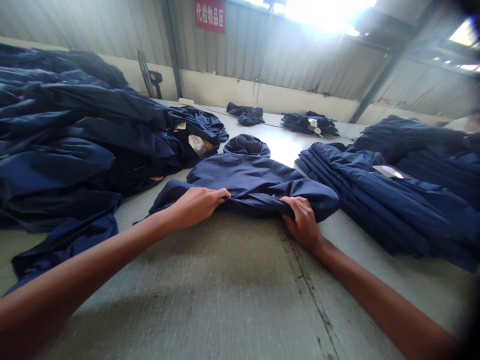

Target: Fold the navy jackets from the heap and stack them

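Note:
A dark navy hooded jacket (250, 183) lies on the grey table (232, 290) in front of me, its hood pointing away. My left hand (198, 203) grips the near edge of the jacket on its left side, fingers curled into the cloth. My right hand (302, 221) is closed on the same near edge further right, bunching the fabric.
A tall heap of navy garments (63, 135) fills the left side. A folded stack of the same garments (393, 200) lies at the right. Two smaller piles (245, 114) (309, 123) sit at the far end near the wall. A red sign (210, 15) hangs above.

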`<state>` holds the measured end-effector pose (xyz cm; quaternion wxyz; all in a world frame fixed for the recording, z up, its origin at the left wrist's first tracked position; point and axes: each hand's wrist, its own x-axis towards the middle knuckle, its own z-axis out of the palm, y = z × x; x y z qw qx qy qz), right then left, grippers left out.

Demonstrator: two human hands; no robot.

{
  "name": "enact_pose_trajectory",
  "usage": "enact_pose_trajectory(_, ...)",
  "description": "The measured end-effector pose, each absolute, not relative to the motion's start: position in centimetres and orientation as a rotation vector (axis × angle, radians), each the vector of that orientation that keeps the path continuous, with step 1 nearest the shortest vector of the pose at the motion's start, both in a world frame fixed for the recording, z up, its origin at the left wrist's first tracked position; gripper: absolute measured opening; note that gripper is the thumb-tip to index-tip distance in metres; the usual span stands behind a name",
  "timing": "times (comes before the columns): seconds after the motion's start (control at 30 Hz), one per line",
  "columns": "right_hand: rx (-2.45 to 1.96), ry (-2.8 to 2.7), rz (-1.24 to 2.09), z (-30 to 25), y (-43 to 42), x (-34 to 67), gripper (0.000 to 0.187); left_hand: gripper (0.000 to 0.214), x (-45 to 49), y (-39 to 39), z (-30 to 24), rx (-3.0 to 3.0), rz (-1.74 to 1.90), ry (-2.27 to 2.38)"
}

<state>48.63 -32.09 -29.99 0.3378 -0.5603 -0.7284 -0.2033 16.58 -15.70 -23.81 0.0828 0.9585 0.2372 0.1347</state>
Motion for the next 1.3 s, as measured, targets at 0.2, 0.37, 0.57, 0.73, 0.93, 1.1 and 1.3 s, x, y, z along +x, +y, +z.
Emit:
enact_pose_trajectory(0.2, -1.224, -2.017, -0.977, -29.6, -33.1, 47.1, 0.024, 0.034, 16.5, -14.8, -24.0, 2.664, 0.468, 0.798)
enact_pose_trajectory(0.37, -1.307, -2.135, -1.007, -29.4, -32.4, 46.0, 0.011, 0.028, 16.3, -14.4, -24.1, 2.587, 0.434, 0.849)
enact_pose_trajectory(0.57, -1.348, -2.048, -1.076, -29.4, -32.1, 46.5, 0.012, 0.027, 16.1, -14.1, -23.9, 2.582, 0.444, 0.762)
enact_pose_trajectory(0.73, -1.412, -2.049, -0.770, -29.2, -32.7, 46.5, 0.015, 0.023, 16.4, -16.3, -23.1, 2.961, 0.801, 0.609)
enact_pose_trajectory(0.93, -1.481, -1.893, -0.632, -29.5, -32.8, 47.1, 0.016, 0.018, 17.4, -19.0, -23.8, 3.295, 0.586, 0.172)
enact_pose_trajectory(1.1, -1.506, -1.765, -0.630, -29.9, -32.5, 47.5, 0.013, 0.035, 17.6, -19.2, -24.8, 3.306, 0.520, 0.183)
enact_pose_trajectory(1.3, -1.461, -1.926, -0.713, -29.4, -32.8, 47.6, 0.014, 0.024, 17.6, -18.7, -24.7, 3.017, 0.592, 0.563)
